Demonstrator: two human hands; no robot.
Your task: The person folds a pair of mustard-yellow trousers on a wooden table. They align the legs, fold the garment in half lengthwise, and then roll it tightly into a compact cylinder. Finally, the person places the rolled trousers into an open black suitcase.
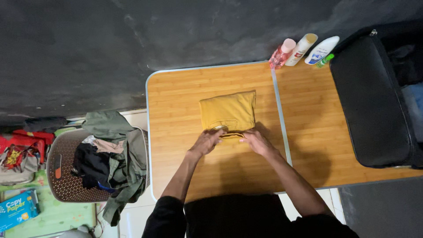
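With your left hand (208, 142) and right hand (255, 141) both pinching the near edge of the folded mustard garment (228, 111) at the middle of the bench (185, 101), keep both grips level so the fold lands square.

A wooden counter (185, 101) with a pale metal rim fills the middle of the frame. A folded mustard-yellow garment (228, 110) lies near its centre. Three bottles (303, 49) lie at its upper right edge, and a black case (370, 97) rests at far right.
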